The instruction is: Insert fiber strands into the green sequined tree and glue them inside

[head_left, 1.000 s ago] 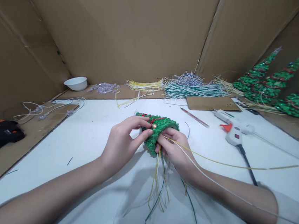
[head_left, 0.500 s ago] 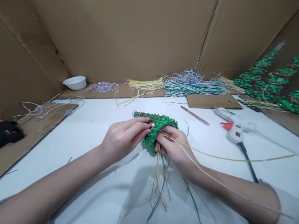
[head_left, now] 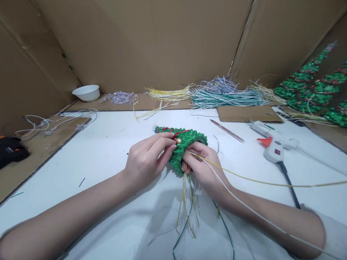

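A small green beaded Christmas tree lies on its side in my hands, tip to the left, hollow base facing right. Red trim winds around it. My left hand pinches at its outer side, by a gold bead. Inside the open base are the fingers of my right hand, partly hidden by the rim; they are closed on the tree's wall or the wires there. Yellow, white and green wires hang from the base, and a long yellow wire and a white one stretch to the right over my forearm.
To the right lie a white glue gun with its cord and a pencil. Wire bundles, a white bowl and clear beads line the back. Finished-looking trees stand back right; a black glue gun is at left.
The view has shifted slightly. The tree and both hands stay together in nearly the same place, with the left fingers moved a little along the tree by the gold bead.
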Available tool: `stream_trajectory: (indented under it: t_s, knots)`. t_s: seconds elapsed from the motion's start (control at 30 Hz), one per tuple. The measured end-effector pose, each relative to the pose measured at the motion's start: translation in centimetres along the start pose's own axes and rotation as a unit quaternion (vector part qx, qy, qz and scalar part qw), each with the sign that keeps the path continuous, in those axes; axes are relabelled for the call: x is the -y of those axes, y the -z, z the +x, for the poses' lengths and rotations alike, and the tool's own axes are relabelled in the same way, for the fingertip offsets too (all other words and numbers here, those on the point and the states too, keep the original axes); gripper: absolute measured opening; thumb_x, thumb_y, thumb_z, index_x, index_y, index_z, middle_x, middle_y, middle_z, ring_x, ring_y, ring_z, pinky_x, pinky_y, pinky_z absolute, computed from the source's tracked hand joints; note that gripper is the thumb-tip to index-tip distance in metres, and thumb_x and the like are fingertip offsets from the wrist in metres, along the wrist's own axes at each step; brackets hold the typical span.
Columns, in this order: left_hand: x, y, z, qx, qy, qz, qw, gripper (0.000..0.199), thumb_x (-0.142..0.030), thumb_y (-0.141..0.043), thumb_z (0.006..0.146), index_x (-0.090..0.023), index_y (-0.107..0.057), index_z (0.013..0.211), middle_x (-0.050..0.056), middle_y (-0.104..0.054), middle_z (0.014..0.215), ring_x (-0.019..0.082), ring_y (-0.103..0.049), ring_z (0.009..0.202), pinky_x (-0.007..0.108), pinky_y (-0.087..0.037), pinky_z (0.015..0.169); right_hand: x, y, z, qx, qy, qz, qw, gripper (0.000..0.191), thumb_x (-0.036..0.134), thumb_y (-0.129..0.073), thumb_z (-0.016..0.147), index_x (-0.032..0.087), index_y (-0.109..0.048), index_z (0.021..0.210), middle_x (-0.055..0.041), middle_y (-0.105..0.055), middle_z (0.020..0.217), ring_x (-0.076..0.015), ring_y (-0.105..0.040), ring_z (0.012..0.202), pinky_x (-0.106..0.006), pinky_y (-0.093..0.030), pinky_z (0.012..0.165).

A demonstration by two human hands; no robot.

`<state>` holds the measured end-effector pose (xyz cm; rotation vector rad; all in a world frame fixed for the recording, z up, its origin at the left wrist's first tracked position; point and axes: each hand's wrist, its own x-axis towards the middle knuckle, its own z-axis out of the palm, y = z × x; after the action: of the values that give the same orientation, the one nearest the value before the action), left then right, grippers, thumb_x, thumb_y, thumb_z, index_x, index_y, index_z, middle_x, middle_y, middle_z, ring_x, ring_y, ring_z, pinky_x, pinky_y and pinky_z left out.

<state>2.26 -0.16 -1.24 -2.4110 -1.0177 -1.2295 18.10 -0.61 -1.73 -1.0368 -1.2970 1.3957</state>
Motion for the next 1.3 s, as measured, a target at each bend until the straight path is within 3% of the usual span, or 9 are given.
stream_trajectory:
  t_s: [0.2, 0.27, 0.4, 0.5, 0.7, 0.9, 1.03, 1.3]
  knots:
    - [1.1, 0.1, 0.7, 0.059, 0.045, -0.095, 0.993, 0.020, -0.017, -0.053, 0.086, -0.017, -0.054, 0.106, 0.006, -0.064, 0.098, 0.015, -0.060, 0.091, 0.030, -0.050, 0.081, -0.4, 0.4, 0.3, 0.024, 0.001, -0.004, 1.000, 0.011, 0.024, -0.056, 0.078, 0.015, -0.062, 0.081, 0.0044, -0.053, 0.048, -0.0069, -0.050, 0.045, -0.018, -0.037, 0.044]
    - [1.8, -0.1, 1.0, 0.079, 0.044, -0.121, 0.988, 0.029, -0.021, -0.051, 0.087, -0.018, -0.051, 0.116, 0.008, -0.060, 0.109, 0.018, -0.056, 0.102, 0.034, -0.047, 0.089, -0.4, 0.4, 0.4, 0.025, -0.001, 0.000, 1.000, 0.012, 0.026, -0.058, 0.077, 0.015, -0.060, 0.076, 0.0041, -0.054, 0.049, -0.0067, -0.049, 0.044, -0.018, -0.036, 0.043]
    - [3.2, -0.6, 1.3, 0.159, 0.029, -0.184, 0.970, 0.040, -0.029, -0.042, 0.091, -0.021, -0.042, 0.131, 0.012, -0.043, 0.138, 0.025, -0.035, 0.131, 0.048, -0.025, 0.109, -0.3, 0.3, 0.3, 0.025, -0.002, -0.005, 1.000, 0.018, 0.032, -0.060, 0.078, 0.016, -0.057, 0.070, 0.0038, -0.054, 0.048, -0.0063, -0.047, 0.043, -0.018, -0.035, 0.043]
    - [3.9, -0.7, 1.5, 0.216, 0.000, -0.237, 0.947, 0.043, -0.032, -0.035, 0.093, -0.023, -0.037, 0.136, 0.012, -0.039, 0.142, 0.025, -0.034, 0.132, 0.045, -0.028, 0.108, -0.3, 0.3, 0.3, 0.022, -0.005, -0.010, 1.000, 0.021, 0.035, -0.060, 0.078, 0.016, -0.056, 0.069, 0.0038, -0.053, 0.048, -0.0066, -0.046, 0.044, -0.019, -0.034, 0.044]
    - [4.1, -0.9, 1.4, 0.202, -0.032, -0.215, 0.955, 0.043, -0.030, -0.034, 0.093, -0.020, -0.037, 0.135, 0.014, -0.043, 0.135, 0.024, -0.039, 0.127, 0.043, -0.034, 0.105, -0.4, 0.1, 0.2, 0.010, 0.021, -0.006, 1.000, 0.019, 0.033, -0.060, 0.079, 0.016, -0.056, 0.072, 0.0050, -0.050, 0.050, -0.0065, -0.044, 0.046, -0.020, -0.034, 0.047]
    - [3.0, -1.3, 1.2, 0.185, 0.011, -0.237, 0.954, 0.041, -0.034, -0.030, 0.094, -0.021, -0.039, 0.131, 0.014, -0.045, 0.131, 0.023, -0.039, 0.126, 0.043, -0.034, 0.104, -0.3, 0.2, -0.1, 0.007, 0.019, -0.016, 1.000, 0.016, 0.032, -0.058, 0.081, 0.017, -0.057, 0.076, 0.0050, -0.047, 0.052, -0.0078, -0.043, 0.049, -0.021, -0.033, 0.048]
    - [2.6, -1.1, 1.2, 0.197, 0.034, -0.248, 0.948, 0.040, -0.034, -0.029, 0.094, -0.022, -0.037, 0.131, 0.013, -0.043, 0.130, 0.023, -0.037, 0.127, 0.043, -0.033, 0.105, -0.4, 0.0, -0.3, 0.000, 0.038, -0.018, 0.999, 0.020, 0.038, -0.057, 0.082, 0.018, -0.058, 0.077, 0.0042, -0.046, 0.054, -0.0086, -0.043, 0.051, -0.022, -0.034, 0.048]
    - [2.2, -0.9, 1.1, 0.208, 0.063, -0.254, 0.943, 0.038, -0.032, -0.029, 0.094, -0.023, -0.035, 0.130, 0.012, -0.040, 0.130, 0.023, -0.035, 0.127, 0.044, -0.031, 0.106, -0.5, -0.3, -0.5, -0.010, 0.036, 0.002, 0.999, 0.012, 0.031, -0.058, 0.081, 0.019, -0.060, 0.083, 0.0031, -0.050, 0.064, -0.0082, -0.042, 0.054, -0.021, -0.034, 0.048]
